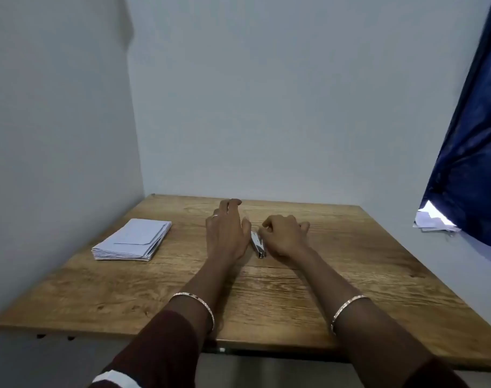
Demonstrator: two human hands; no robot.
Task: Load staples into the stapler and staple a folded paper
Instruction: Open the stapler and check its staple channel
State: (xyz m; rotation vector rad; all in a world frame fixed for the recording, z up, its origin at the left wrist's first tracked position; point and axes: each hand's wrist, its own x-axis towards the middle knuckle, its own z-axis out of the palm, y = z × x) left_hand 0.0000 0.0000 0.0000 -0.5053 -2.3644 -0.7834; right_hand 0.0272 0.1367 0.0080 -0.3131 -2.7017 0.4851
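A small silver stapler point(257, 245) lies on the wooden table point(266, 298), near its middle, between my two hands. My left hand point(227, 233) rests just left of it, fingers stretched forward and slightly apart, thumb alongside the stapler's left side. My right hand point(285, 237) sits on the right side with its fingers curled in, thumb and forefinger closed at the stapler's far end. The far tip of the stapler is hidden by my hands. No loose staples can be made out. A stack of folded white papers point(132, 240) lies at the table's left.
Pale walls close the table in at the back and left. A dark blue curtain point(471, 152) hangs at the right, with white paper scraps point(434, 221) on a ledge below it. The table's front edge is near my forearms.
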